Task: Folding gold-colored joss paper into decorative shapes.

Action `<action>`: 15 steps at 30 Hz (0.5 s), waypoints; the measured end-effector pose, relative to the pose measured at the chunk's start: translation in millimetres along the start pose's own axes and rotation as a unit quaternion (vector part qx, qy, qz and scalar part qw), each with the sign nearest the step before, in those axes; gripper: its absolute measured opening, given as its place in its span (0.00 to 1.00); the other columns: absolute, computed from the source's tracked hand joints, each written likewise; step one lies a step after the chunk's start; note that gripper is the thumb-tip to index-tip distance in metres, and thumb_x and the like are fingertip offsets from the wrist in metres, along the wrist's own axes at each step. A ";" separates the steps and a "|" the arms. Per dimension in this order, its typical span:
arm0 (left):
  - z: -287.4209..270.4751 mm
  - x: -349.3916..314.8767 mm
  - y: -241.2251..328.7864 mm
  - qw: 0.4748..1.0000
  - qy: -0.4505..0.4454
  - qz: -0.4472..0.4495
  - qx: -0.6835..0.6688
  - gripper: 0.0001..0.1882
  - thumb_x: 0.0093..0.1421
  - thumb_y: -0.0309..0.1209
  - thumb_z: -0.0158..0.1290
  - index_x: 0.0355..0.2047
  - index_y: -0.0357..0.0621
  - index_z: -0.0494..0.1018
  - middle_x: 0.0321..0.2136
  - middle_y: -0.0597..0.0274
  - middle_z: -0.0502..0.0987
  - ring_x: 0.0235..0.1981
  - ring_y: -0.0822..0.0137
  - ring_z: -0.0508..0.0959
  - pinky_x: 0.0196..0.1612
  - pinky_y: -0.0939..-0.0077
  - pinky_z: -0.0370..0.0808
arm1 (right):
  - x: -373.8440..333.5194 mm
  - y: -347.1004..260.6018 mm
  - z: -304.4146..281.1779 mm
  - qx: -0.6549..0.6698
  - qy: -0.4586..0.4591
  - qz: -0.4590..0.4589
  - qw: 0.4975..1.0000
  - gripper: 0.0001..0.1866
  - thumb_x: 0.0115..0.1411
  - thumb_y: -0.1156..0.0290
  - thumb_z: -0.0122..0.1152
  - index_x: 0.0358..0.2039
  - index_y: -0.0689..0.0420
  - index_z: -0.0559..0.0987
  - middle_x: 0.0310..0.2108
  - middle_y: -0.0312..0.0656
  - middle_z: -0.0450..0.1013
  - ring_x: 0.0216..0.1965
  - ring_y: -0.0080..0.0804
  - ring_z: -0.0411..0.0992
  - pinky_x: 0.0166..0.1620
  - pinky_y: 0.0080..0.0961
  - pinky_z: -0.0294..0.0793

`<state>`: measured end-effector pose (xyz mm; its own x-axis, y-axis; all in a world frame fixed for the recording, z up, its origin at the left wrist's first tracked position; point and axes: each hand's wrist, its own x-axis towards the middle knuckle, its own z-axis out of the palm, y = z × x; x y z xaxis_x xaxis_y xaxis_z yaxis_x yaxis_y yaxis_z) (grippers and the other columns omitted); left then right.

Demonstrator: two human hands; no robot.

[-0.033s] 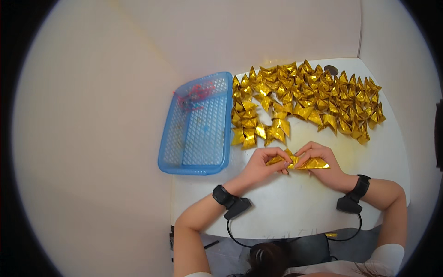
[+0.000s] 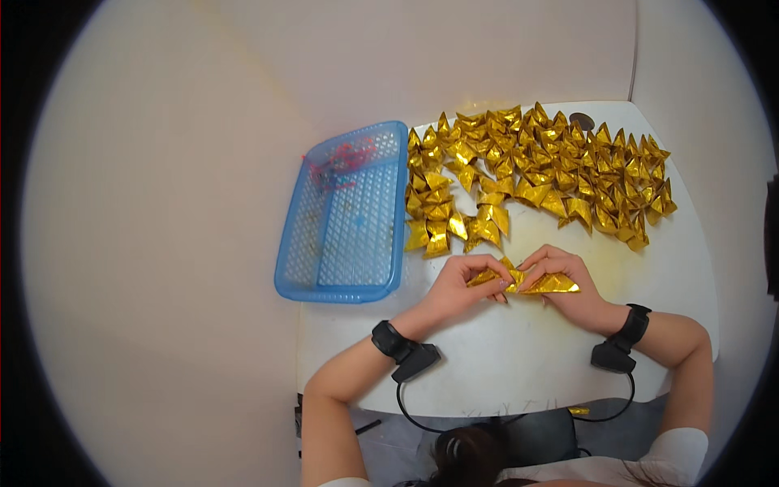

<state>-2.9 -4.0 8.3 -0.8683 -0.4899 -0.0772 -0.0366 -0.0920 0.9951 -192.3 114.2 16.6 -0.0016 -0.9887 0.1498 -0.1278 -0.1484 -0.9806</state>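
Pinching a folded gold piece (image 2: 553,284) at the near half of a white table (image 2: 511,357) — with left hand (image 2: 454,284) closed by thumb and curled fingers on its left part, with right hand (image 2: 578,269) closed likewise near its middle. Impossible to tell whether touching the tabletop. Wearing black bands (image 2: 393,341) at both wrists. Beyond, across the far half, a close crowd of gold shapes (image 2: 560,174), many with points upward. Just left of these, a blue mesh basket (image 2: 337,296) — with something red at its far end.
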 end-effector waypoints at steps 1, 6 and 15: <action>-0.9 2.0 0.1 1.000 -0.013 0.007 0.001 0.05 0.58 0.23 0.53 0.34 0.35 0.74 0.30 0.63 0.76 0.28 0.75 0.77 0.33 0.83 0.73 | 1.0 1.3 -1.0 -0.008 -0.004 -0.004 1.000 0.15 0.46 0.88 0.53 0.30 0.56 0.81 0.38 0.38 0.70 0.34 0.24 0.70 0.28 0.15 0.69; -7.0 -6.3 -2.4 1.000 -0.025 0.014 0.006 0.04 0.58 0.22 0.52 0.34 0.34 0.74 0.30 0.63 0.76 0.27 0.75 0.77 0.32 0.84 0.73 | 3.3 4.8 8.2 -0.024 -0.019 0.002 1.000 0.13 0.47 0.87 0.54 0.30 0.57 0.81 0.37 0.37 0.70 0.33 0.22 0.70 0.27 0.14 0.68; -0.4 -9.3 -9.8 0.998 -0.051 0.016 -0.024 0.05 0.58 0.23 0.53 0.34 0.35 0.74 0.32 0.62 0.76 0.29 0.75 0.76 0.34 0.83 0.74 | -7.8 9.1 10.0 -0.023 -0.009 -0.008 1.000 0.12 0.48 0.86 0.56 0.29 0.55 0.81 0.37 0.37 0.70 0.33 0.21 0.69 0.26 0.13 0.69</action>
<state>5.7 1.1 -0.7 -0.9149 -0.4020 -0.0366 0.0129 -0.1197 0.9927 -183.5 120.3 5.2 0.0193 -0.9864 0.1634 -0.1737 -0.1643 -0.9710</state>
